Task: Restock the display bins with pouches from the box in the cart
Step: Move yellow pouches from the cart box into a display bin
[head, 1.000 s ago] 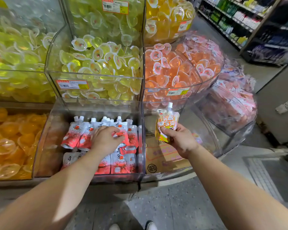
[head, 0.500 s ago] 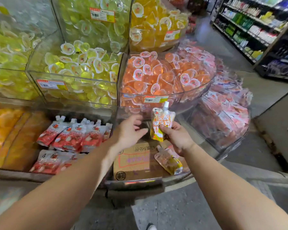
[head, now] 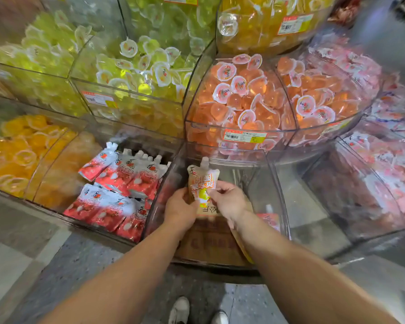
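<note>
Head camera looks down into a clear display bin, and both hands are on one pouch right over it. Left hand grips the pouch's lower left edge, fingers curled round it. Right hand pinches the lower right side, thumb on the front. The pouch stands upright, white spout on top, orange and yellow print facing the camera, held above a flattened piece of cardboard that lines the bin floor.

Down in the same bin, by the right wrist, a second pouch lies on the cardboard, spout pointing away; the right forearm covers part of it.

Next bin to the left holds red and white pouches in two overlapping rows, spouts up. Further left, orange jelly cups fill another compartment. On the tier above, green-yellow jelly cups sit left and pink-orange jelly cups sit right, with a price label on the front wall. At the bottom edge, two white shoes stand on the grey floor.
</note>
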{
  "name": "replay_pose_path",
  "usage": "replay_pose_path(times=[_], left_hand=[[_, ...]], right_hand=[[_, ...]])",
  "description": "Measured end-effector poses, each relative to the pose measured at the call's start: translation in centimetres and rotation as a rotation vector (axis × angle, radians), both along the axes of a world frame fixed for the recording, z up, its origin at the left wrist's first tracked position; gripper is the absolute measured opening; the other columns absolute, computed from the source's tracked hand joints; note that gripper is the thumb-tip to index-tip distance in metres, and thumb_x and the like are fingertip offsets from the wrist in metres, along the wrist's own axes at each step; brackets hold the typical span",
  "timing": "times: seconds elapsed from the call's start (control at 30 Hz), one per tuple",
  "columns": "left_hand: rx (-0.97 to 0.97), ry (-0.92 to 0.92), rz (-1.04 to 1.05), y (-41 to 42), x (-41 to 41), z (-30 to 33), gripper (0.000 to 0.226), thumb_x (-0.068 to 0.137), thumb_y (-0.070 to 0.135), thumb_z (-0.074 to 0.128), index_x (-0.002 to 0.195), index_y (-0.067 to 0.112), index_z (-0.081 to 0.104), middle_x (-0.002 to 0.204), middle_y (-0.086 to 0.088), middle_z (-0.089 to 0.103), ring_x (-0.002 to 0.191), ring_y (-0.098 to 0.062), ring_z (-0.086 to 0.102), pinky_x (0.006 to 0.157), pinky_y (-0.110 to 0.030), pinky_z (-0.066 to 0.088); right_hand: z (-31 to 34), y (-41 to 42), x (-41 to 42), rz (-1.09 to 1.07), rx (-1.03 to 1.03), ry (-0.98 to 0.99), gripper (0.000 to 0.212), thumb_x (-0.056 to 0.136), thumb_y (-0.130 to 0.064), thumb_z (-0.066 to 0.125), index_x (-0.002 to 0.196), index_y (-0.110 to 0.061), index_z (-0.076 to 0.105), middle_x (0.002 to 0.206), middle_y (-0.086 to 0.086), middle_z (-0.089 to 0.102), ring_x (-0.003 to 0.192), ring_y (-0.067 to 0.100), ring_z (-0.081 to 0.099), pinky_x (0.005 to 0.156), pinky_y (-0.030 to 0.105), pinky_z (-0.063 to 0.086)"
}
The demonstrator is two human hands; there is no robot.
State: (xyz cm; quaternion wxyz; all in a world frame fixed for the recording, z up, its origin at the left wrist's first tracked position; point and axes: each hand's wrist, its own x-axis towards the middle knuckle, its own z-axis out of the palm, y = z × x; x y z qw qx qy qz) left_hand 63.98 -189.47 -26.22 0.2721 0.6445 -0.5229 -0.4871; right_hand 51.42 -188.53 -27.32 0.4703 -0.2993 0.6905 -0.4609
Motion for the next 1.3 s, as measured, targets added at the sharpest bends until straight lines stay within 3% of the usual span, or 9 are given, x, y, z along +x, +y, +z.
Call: replay_pose_path(times=[0.2, 0.33, 0.5, 0.63, 0.8, 0.9, 1.07, 1.2, 1.3], left_hand=[[-0.018, -0.129, -0.109, -0.1, 0.0, -1.9, 0.048, 0.090, 0.005, 0.059, 0.136, 0.013, 0.051, 0.132, -0.005, 0.058, 0.124, -0.024, 0.053, 0.104, -0.026, 0.037], [-0.003, -0.144, -0.207, -0.2, 0.3, -2.2, 0.050, 0.090, 0.002, 0.053, 0.138, 0.018, 0.051, 0.131, -0.005, 0.059, 0.120, -0.020, 0.053, 0.094, -0.017, 0.034], [-0.049, -0.214, -0.269, -0.5, 0.6, -2.7, 0.041, 0.086, 0.000, 0.056, 0.125, 0.009, 0.060, 0.122, -0.009, 0.063, 0.112, -0.021, 0.056, 0.078, -0.008, 0.029], [-0.065, -0.221, -0.288, -0.7, 0.4, -2.7, 0.034, 0.086, 0.002, 0.059, 0.120, 0.006, 0.060, 0.115, -0.011, 0.063, 0.103, -0.023, 0.057, 0.073, -0.011, 0.030], [-0.031, -0.158, -0.244, -0.3, -0.1, -1.6, 0.042, 0.088, 0.010, 0.061, 0.130, 0.005, 0.054, 0.121, -0.011, 0.059, 0.106, -0.025, 0.059, 0.082, -0.023, 0.042], [-0.145, -0.132, -0.220, -0.6, -1.3, 1.0, 0.035, 0.087, 0.019, 0.064, 0.121, 0.009, 0.060, 0.108, -0.010, 0.064, 0.096, -0.028, 0.063, 0.080, -0.034, 0.051], [-0.480, -0.335, -0.369, -0.8, -5.5, 7.1, 0.043, 0.090, 0.030, 0.062, 0.128, 0.011, 0.057, 0.126, -0.011, 0.057, 0.120, -0.030, 0.049, 0.101, -0.036, 0.035], [-0.634, -0.487, -0.554, 1.7, -11.1, 10.5, 0.053, 0.093, 0.042, 0.053, 0.140, 0.019, 0.045, 0.141, -0.007, 0.043, 0.132, -0.030, 0.034, 0.111, -0.039, 0.027], [-0.717, -0.611, -0.735, 5.8, -17.0, 12.0, 0.051, 0.091, 0.045, 0.052, 0.134, 0.017, 0.048, 0.139, -0.010, 0.043, 0.132, -0.032, 0.031, 0.109, -0.042, 0.028]], right_hand=[[-2.8, -2.3, 1.5, -0.053, 0.069, 0.054, 0.016, 0.088, -0.003, 0.065, 0.102, 0.002, 0.071, 0.085, 0.009, 0.067, 0.045, -0.008, 0.053, 0.053, 0.007, 0.044], [-3.0, -3.5, 2.0, -0.045, 0.116, 0.088, 0.015, 0.088, -0.007, 0.065, 0.101, -0.002, 0.071, 0.096, 0.014, 0.073, 0.067, 0.015, 0.060, 0.074, 0.029, 0.054], [-2.5, -3.9, 1.4, 0.065, 0.157, 0.220, 0.015, 0.091, -0.011, 0.062, 0.101, -0.005, 0.071, 0.084, 0.004, 0.064, 0.066, 0.015, 0.057, 0.058, 0.013, 0.043], [-2.3, -4.1, 1.0, 0.131, 0.217, 0.271, 0.018, 0.090, -0.018, 0.065, 0.103, -0.007, 0.070, 0.094, 0.008, 0.071, 0.081, 0.017, 0.062, 0.080, 0.029, 0.052], [-0.3, -2.3, 0.1, 0.126, 0.220, 0.331, 0.047, 0.090, -0.022, 0.066, 0.132, -0.006, 0.055, 0.123, 0.007, 0.065, 0.111, 0.019, 0.061, 0.094, 0.021, 0.043], [2.7, -0.8, -0.9, 0.094, 0.138, 0.430, 0.038, 0.091, -0.019, 0.063, 0.127, -0.006, 0.060, 0.118, 0.008, 0.067, 0.100, 0.016, 0.061, 0.091, 0.020, 0.042], [8.7, 2.3, -4.1, 0.018, -0.116, 0.752, 0.028, 0.087, -0.018, 0.060, 0.114, -0.018, 0.069, 0.104, 0.002, 0.069, 0.098, 0.022, 0.062, 0.087, 0.030, 0.048], [11.5, 7.0, -10.4, -0.021, 0.034, 1.100, 0.039, 0.086, -0.034, 0.060, 0.124, -0.027, 0.062, 0.122, 0.007, 0.061, 0.114, 0.030, 0.052, 0.096, 0.032, 0.037], [12.2, 13.2, -15.6, -0.095, 0.213, 1.129, 0.046, 0.087, -0.042, 0.057, 0.132, -0.033, 0.054, 0.134, 0.005, 0.051, 0.122, 0.031, 0.043, 0.101, 0.036, 0.037]])
